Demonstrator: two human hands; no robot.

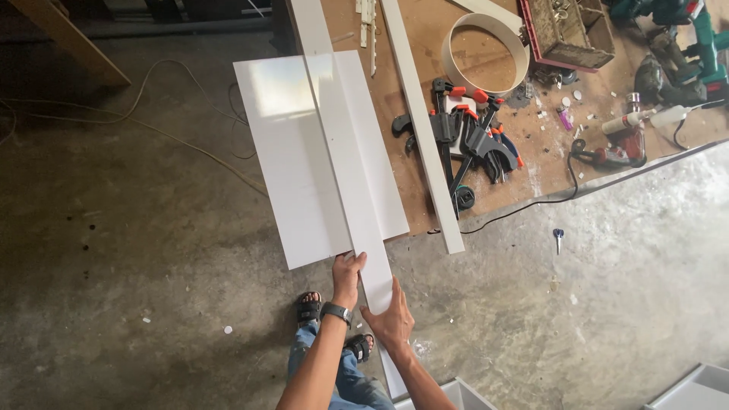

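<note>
Long white glossy strip [357,197] gripped by both hands, atop flat panel [292,159].

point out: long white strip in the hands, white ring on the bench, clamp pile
long white strip [351,175], head view, middle of its upper face.
white ring [522,55], head view, right-hand wall.
clamp pile [474,140], head view, dark clamp body at its centre.

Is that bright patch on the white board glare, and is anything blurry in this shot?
Head view: yes, daylight glare washes the white panel near its far end; the long white strip held by the left hand and right hand stays sharp; the bench clamps look crisp; edges bend slightly from the wide lens.
</note>
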